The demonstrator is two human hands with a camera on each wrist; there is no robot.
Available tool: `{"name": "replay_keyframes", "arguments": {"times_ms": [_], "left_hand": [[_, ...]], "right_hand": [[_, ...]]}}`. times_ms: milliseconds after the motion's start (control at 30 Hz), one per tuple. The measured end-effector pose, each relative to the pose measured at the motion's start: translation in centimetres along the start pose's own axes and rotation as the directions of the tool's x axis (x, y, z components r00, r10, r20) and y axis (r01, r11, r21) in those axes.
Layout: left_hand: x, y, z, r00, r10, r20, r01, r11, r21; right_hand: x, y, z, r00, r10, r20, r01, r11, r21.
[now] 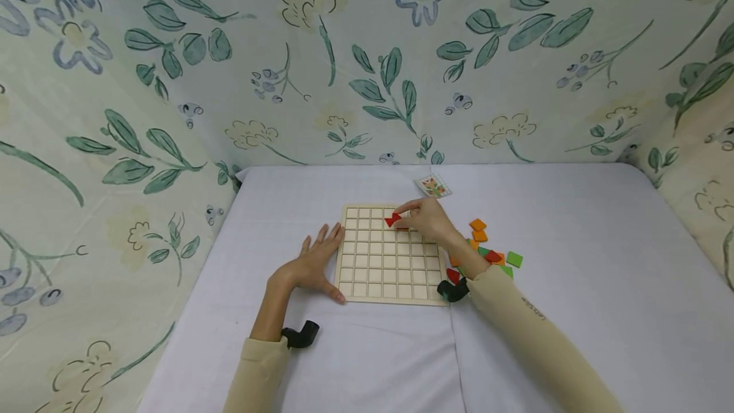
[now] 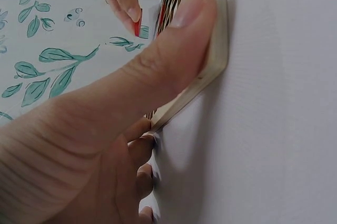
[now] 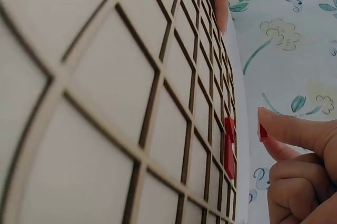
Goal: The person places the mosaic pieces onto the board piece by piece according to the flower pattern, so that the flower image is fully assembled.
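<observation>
A square wooden grid board lies on the white-covered table. Between thumb and fingertip, my right hand pinches a small red tile, held just above the board's far rows. Beneath it, red pieces sit in the grid; how many is hard to tell. My left hand rests along the board's left edge with fingers spread, its thumb over the near-left corner in the left wrist view. That view also shows the red tile in the right hand, edge-on.
Right of the board lies a loose pile of orange tiles, green tiles and red tiles, partly behind the right forearm. A patterned card lies beyond the board. Flowered cloth hangs behind the table.
</observation>
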State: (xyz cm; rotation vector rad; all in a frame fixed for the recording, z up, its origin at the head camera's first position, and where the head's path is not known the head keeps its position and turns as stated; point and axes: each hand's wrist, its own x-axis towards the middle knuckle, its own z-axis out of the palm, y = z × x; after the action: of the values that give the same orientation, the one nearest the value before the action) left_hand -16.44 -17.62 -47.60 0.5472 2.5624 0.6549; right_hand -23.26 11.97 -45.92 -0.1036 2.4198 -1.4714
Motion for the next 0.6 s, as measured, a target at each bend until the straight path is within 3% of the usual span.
{"name": "replay_keyframes", "arguments": {"times_ms": [300,600], "left_hand": [[0.0,0.1,-0.1,1.0,0.0,0.001,0.0,1.0,0.0],[-0.1,0.1,-0.1,1.0,-0.009,0.002,0.009,1.0,0.005]], "right_hand": [[1.2,-0.8,3.4,0.999,0.025,0.024,-0.024,1.0,-0.014],[1.6,-0.7,4.2,0.999,0.047,-0.009,-0.047,0.998,-0.038]]}}
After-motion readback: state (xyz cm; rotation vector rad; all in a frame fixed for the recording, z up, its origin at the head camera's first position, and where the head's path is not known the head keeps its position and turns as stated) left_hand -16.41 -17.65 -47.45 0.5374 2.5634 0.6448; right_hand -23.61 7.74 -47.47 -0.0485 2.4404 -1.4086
